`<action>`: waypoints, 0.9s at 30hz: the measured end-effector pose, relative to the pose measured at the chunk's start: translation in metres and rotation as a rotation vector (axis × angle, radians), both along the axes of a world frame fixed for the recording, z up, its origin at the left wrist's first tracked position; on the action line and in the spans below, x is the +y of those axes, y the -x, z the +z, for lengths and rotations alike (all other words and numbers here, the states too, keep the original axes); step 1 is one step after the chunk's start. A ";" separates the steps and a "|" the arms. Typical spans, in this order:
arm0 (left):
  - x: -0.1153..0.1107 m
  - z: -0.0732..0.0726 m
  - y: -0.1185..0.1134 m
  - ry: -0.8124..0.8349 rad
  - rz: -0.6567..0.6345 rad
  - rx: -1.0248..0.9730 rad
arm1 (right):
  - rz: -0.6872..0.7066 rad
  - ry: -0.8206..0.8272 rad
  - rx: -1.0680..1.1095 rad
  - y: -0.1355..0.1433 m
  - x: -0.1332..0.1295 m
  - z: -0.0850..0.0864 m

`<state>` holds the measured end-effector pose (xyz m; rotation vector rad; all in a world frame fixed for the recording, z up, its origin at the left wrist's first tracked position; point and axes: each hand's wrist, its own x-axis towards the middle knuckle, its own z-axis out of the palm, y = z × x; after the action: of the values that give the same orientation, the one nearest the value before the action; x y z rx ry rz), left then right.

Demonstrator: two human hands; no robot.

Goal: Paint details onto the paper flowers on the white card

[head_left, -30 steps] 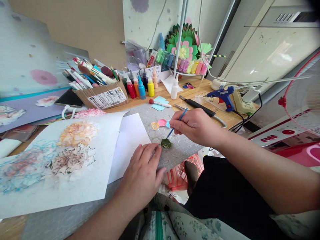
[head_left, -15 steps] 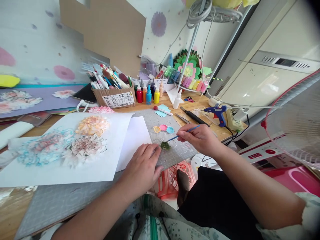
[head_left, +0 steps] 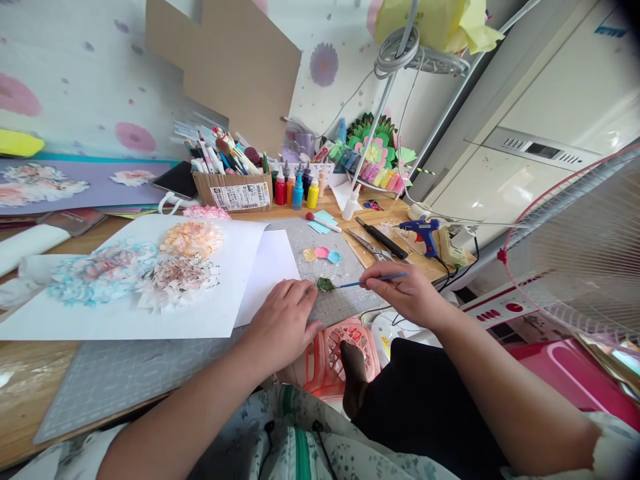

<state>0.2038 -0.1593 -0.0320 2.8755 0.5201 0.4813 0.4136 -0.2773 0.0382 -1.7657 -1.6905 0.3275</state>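
Observation:
My right hand pinches a thin blue brush. The brush lies almost level, its tip in the dark green paint of a small clear palette. Yellow, pink and blue paint fill other wells of that palette, just behind the green. My left hand rests palm down at the palette's left edge, its fingers spread a little and the thumb apart. Beneath both is the grey cutting mat. Left of my left hand, a white sheet bears ruffled flowers in orange, blue and brown.
Behind the mat stand a cardboard box of pens and brushes and several paint bottles. At the right lie scissors, a black tool and a blue glue gun. A wire-fronted fan fills the right side.
The brush in my right hand has tilted from slanting to nearly level, and that hand has lowered a little. My left hand stays by the palette. The whole view has shifted slightly.

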 end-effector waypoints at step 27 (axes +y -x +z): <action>0.000 -0.002 -0.003 0.026 0.017 0.033 | 0.088 -0.061 -0.043 0.001 -0.006 -0.002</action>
<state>0.2065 -0.1588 -0.0343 2.8613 0.5518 0.4270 0.4125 -0.2837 0.0366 -1.6686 -1.7939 0.2759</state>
